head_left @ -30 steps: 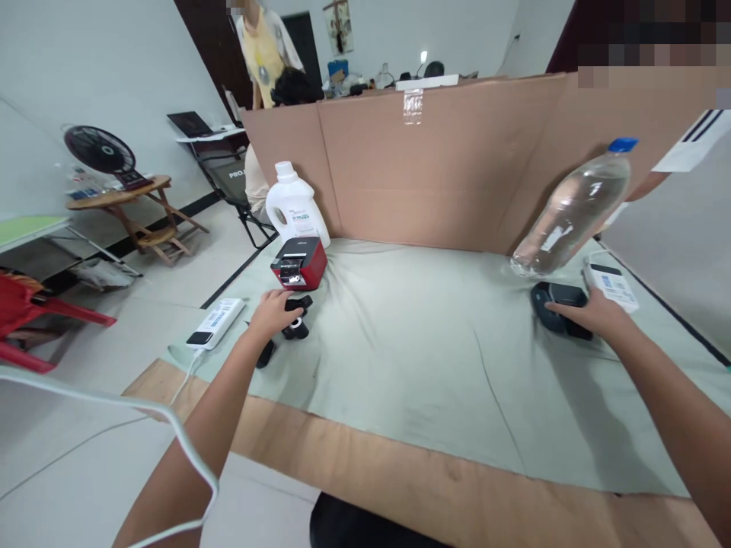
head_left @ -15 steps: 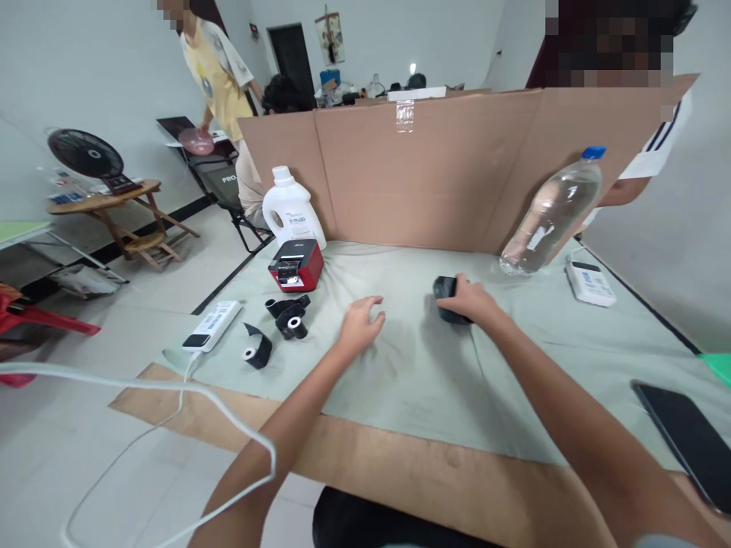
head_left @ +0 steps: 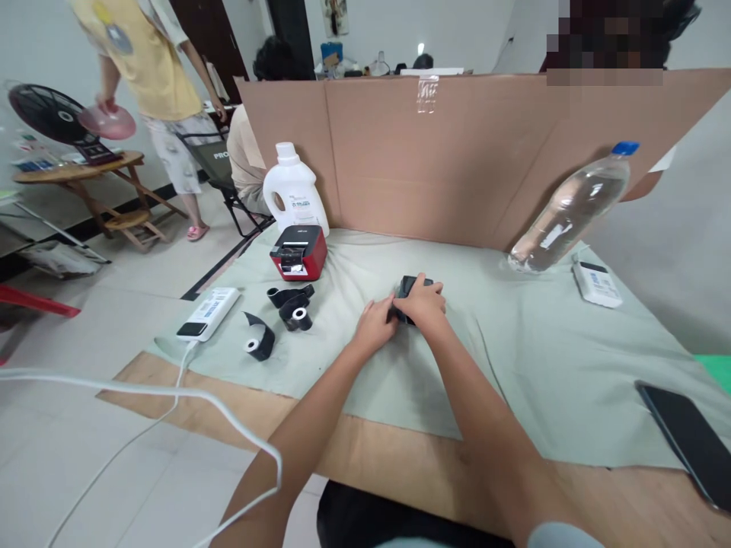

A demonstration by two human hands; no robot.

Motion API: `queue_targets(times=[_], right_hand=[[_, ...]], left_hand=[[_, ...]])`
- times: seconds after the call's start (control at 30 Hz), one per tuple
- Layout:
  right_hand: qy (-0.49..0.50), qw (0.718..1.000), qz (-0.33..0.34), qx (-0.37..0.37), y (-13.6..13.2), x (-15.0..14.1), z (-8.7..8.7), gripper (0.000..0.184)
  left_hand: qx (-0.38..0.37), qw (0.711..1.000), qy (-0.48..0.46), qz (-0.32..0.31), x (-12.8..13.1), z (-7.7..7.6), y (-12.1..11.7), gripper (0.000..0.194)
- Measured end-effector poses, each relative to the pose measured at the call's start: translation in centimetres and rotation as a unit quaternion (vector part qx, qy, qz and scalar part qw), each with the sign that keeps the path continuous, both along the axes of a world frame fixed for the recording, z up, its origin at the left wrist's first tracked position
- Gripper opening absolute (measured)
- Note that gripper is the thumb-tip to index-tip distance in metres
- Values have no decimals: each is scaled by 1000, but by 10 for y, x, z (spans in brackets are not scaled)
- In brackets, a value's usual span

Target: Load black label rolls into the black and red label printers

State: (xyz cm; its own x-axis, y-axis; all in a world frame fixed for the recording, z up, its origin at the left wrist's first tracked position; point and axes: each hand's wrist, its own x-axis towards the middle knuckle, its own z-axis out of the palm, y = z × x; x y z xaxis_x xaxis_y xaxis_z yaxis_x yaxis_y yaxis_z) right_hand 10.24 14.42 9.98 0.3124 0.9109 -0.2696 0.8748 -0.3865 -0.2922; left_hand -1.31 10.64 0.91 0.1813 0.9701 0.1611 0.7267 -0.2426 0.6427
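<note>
A small black boxy object [head_left: 406,286] is between my hands over the middle of the cloth; its exact kind is hard to make out. My right hand [head_left: 426,301] grips it from above and the right, covering much of it. At its left side, the fingers of my left hand [head_left: 374,327] close against its edge. Farther left lie a black roll with a white core [head_left: 263,342] and more black rolls [head_left: 292,306] with loose strips. Behind them sits a red and black printer [head_left: 299,253] with a black strip at its front.
A white jug [head_left: 295,190] stands behind the printer. A cardboard panel [head_left: 422,167] rises along the back, with a clear bottle [head_left: 571,209] leaning on it. White devices [head_left: 210,313] lie left and right; a phone [head_left: 688,441] is at right. A white cable [head_left: 228,417] crosses the lower left.
My right hand has brought the black object leftward to my left hand, which now touches it. The view has shifted slightly. In the background, a person with a pink balloon has moved left and nearer.
</note>
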Motion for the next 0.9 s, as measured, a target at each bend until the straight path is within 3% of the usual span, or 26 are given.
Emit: queue_targets(times=[0.13, 0.23, 0.37, 0.47, 0.57, 0.9], right_hand=[[67, 993, 93, 9, 2, 31, -6, 112], [137, 976, 159, 63, 11, 68, -19, 94], [183, 960, 169, 129, 20, 101, -52, 70], [161, 958, 169, 168, 17, 105, -76, 66], [129, 955, 188, 191, 11, 103, -88, 65], [133, 951, 202, 190, 9, 101, -87, 66]], left_hand=[[-15, 1000, -25, 6, -3, 0, 8, 70], [-16, 1000, -17, -4, -5, 4, 17, 70], [-12, 999, 48, -13, -3, 6, 29, 67], [-14, 998, 60, 6, 0, 4, 34, 64], [-10, 998, 53, 14, 1, -1, 37, 63], [2, 994, 104, 19, 1, -2, 35, 62]])
